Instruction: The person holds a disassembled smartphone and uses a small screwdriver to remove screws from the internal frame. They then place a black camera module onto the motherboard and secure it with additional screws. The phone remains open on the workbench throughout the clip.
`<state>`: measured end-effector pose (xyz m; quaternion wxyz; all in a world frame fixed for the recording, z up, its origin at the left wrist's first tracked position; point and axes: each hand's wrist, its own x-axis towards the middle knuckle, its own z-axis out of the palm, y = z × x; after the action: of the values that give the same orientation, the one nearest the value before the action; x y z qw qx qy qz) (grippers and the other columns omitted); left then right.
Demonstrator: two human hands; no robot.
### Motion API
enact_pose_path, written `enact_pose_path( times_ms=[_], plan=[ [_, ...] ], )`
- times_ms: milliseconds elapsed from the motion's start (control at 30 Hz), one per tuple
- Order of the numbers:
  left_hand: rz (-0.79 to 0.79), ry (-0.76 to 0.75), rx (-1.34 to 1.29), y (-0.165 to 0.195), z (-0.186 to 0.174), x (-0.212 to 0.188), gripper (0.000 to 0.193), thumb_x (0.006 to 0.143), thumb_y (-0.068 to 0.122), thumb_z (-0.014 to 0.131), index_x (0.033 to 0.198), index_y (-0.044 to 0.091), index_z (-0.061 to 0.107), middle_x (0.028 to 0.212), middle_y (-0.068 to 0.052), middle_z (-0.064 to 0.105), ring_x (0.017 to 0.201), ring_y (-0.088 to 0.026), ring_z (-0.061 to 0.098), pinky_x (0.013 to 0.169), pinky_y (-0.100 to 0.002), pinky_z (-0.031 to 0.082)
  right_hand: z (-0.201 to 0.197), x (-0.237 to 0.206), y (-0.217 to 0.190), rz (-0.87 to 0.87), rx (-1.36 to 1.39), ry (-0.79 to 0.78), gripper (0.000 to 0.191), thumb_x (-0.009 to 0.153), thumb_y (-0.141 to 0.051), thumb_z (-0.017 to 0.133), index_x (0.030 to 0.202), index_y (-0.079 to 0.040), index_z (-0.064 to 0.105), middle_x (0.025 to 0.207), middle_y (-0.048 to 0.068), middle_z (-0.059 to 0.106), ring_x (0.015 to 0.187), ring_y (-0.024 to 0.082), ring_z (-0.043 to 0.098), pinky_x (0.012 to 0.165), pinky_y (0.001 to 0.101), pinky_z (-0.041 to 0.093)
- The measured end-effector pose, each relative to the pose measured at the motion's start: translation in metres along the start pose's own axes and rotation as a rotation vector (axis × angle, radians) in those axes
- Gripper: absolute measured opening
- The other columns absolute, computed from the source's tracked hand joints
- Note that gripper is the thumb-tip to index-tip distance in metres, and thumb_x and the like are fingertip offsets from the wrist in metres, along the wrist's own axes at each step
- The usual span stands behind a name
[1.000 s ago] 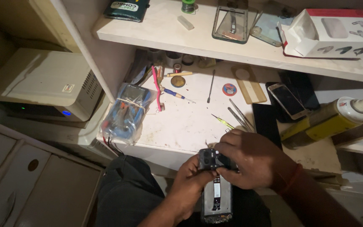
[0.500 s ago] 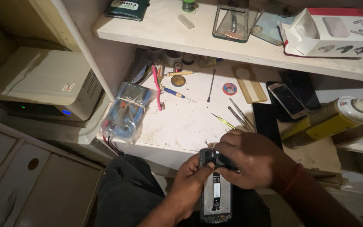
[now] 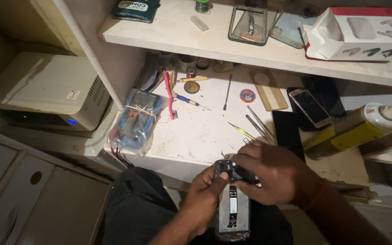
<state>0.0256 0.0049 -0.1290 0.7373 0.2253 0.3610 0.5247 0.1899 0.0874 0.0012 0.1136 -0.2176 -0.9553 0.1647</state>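
Observation:
An opened black phone point(image 3: 233, 209) with its back off lies lengthwise over my lap, just below the white workbench's front edge point(image 3: 178, 156). My left hand point(image 3: 205, 194) grips the phone's left side, thumb near the camera block at the top. My right hand point(image 3: 273, 172) covers the phone's upper right end, fingers pressed onto the camera area. A flat ribbon strip runs down the middle of the phone's inside. Whether my right fingers pinch a small part is hidden.
On the bench lie tweezers point(image 3: 259, 123), a yellow-handled tool point(image 3: 241, 131), a pink brush point(image 3: 169, 93), a bagged multimeter point(image 3: 134, 122), a phone point(image 3: 310, 106) and a yellow spray can point(image 3: 355, 131). A white box point(image 3: 364, 34) sits on the shelf; a beige unit point(image 3: 46, 90) stands left.
Both hands stay on the phone with only slight finger shifts at its top end. The view has barely moved.

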Motion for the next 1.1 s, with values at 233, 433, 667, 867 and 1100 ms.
enact_pose_path(
  times_ms=[233,433,667,867,1100],
  plan=[
    [-0.041,-0.025,-0.053,0.008,0.003,-0.006,0.022,0.104,0.017,0.055,0.116,0.004,0.067,0.092,-0.004,0.073,0.077,-0.01,0.065,0.072,-0.026,0.054,0.012,-0.015,0.004,-0.027,0.182,0.114,0.055,0.08,-0.014,0.083,0.126,0.007,0.062,0.101,0.016,0.071,0.089,0.024,0.074,0.074,0.033,0.06],
    [-0.104,-0.007,-0.067,0.014,0.004,-0.008,0.021,0.104,0.02,0.057,0.114,0.006,0.068,0.084,0.0,0.071,0.064,-0.006,0.06,0.054,-0.021,0.044,0.017,-0.022,0.011,-0.047,0.261,0.16,0.052,0.081,-0.014,0.082,0.125,0.007,0.062,0.108,0.018,0.073,0.098,0.027,0.075,0.083,0.0352,0.061],
    [-0.092,-0.01,-0.025,0.02,0.001,-0.009,0.023,0.104,0.024,0.056,0.113,0.008,0.07,0.076,0.002,0.069,0.051,-0.002,0.05,0.043,-0.018,0.033,0.017,-0.024,0.011,0.023,0.243,0.153,0.056,0.08,-0.016,0.083,0.127,0.006,0.064,0.113,0.022,0.073,0.103,0.029,0.074,0.086,0.0375,0.06],
    [-0.101,0.001,-0.027,0.018,0.0,-0.007,0.023,0.104,0.024,0.055,0.111,0.008,0.069,0.076,0.001,0.07,0.05,-0.004,0.052,0.043,-0.02,0.037,0.023,-0.026,0.019,0.075,0.298,0.121,0.056,0.081,-0.017,0.083,0.131,0.002,0.063,0.114,0.019,0.073,0.102,0.024,0.075,0.083,0.035,0.063],
    [-0.163,0.116,-0.085,0.017,-0.005,0.011,0.022,0.102,0.019,0.055,0.113,0.006,0.069,0.088,-0.006,0.074,0.07,-0.014,0.068,0.064,-0.029,0.058,0.064,-0.026,0.04,0.507,0.686,0.086,0.065,0.084,-0.018,0.077,0.144,-0.008,0.055,0.12,0.014,0.072,0.102,0.021,0.076,0.091,0.0356,0.063]
  ],
)
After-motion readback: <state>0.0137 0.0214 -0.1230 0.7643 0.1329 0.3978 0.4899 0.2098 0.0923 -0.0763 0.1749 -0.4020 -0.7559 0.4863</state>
